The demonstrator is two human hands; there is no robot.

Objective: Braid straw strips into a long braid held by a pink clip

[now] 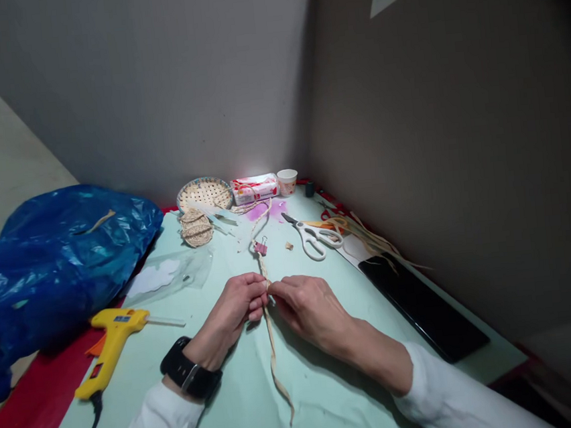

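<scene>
A pale braided cord (263,267) runs away from me down the middle of the table, with a pink binder clip (261,248) fixed on it. My left hand (243,297) pinches the near end of the braid from the left, a black watch on its wrist. From the right, my right hand (307,305) meets it with its fingertips closed on the strands at the same spot. One loose flat strand (274,356) hangs from between the hands toward me, its tip curled on the table. The exact finger contact is partly hidden.
To the left lie a yellow glue gun (111,342), a clear plastic bag (170,275) and a blue plastic bag (62,256). White-handled scissors (315,238), loose strands (368,236) and a black tray-like slab (420,305) lie right. Behind are a woven basket (205,193), coiled braid (196,227) and paper cup (287,183).
</scene>
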